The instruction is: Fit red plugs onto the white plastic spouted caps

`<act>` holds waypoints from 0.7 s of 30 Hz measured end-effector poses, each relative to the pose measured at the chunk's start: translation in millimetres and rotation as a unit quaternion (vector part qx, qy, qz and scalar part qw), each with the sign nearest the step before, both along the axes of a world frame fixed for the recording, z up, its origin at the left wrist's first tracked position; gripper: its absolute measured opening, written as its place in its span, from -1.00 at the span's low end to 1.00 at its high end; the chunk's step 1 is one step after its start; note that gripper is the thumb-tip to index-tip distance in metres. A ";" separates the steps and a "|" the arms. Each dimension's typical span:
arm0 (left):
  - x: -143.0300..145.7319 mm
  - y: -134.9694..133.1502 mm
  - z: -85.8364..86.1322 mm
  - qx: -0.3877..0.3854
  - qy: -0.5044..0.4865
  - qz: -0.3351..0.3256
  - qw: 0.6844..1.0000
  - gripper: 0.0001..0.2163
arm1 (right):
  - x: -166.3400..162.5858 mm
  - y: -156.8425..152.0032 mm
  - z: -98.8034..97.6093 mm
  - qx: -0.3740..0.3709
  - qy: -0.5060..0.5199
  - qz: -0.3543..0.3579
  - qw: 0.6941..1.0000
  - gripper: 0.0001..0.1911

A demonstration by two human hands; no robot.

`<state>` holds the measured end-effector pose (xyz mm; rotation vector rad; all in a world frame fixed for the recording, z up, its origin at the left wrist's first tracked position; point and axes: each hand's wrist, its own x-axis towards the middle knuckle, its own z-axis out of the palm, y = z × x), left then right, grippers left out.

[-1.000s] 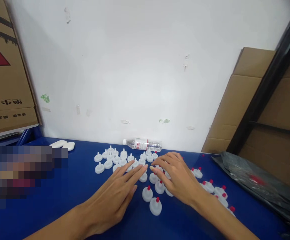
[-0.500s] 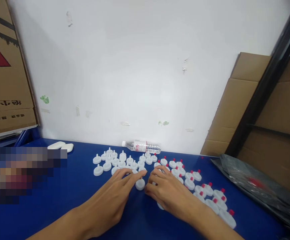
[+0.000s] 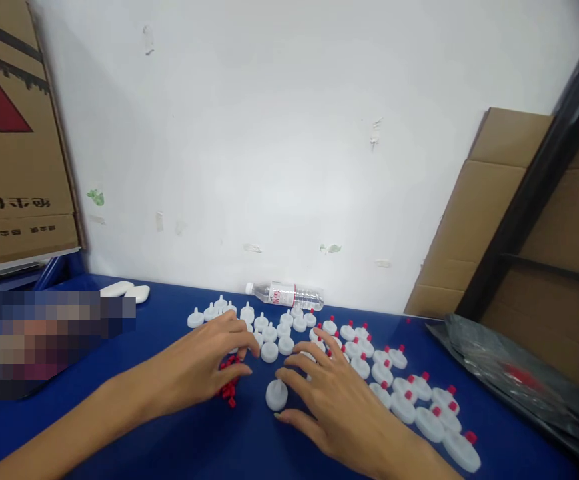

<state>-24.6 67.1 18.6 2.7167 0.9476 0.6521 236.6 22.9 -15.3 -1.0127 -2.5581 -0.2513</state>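
Observation:
My left hand (image 3: 214, 357) is over a small pile of red caps (image 3: 228, 392), its thumb and fingers parted; the palm hides part of the pile. My right hand (image 3: 326, 393) is spread around a white round lid with a thin spout (image 3: 276, 396), its thumb on the near side and fingers on the far side. Whether a fingertip touches the spout I cannot tell. Beyond both hands are several uncapped white spouted lids (image 3: 269, 333). To the right of my right hand, white lids with red caps on their spouts (image 3: 403, 406) are scattered, some hidden by that hand.
A clear plastic bottle (image 3: 289, 295) lies against the white wall. Two white oval objects (image 3: 136, 293) are at the back left. Grey plastic bags (image 3: 514, 380) lie at the right edge, near cardboard (image 3: 464, 220). A printed carton (image 3: 14, 160) stands left, above a blurred-out area.
My left hand has moved left from a white lid to the red caps, which now show. My right hand has spread its fingers and come nearer, around a lid. The view has shifted slightly.

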 end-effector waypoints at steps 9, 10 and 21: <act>-6.3 -10.4 5.2 -0.130 0.072 -0.009 0.989 -0.84 | -7.0 -4.4 1.2 -0.079 0.000 0.021 0.997 -0.85; -4.8 -11.1 3.3 -0.122 0.070 -0.016 0.990 -0.83 | -7.2 -4.7 1.3 -0.085 0.008 0.022 0.996 -0.84; 18.0 -16.8 -6.7 -0.045 -0.033 -0.041 0.998 -0.78 | -8.9 -1.0 3.7 -0.143 0.048 0.032 0.988 -0.87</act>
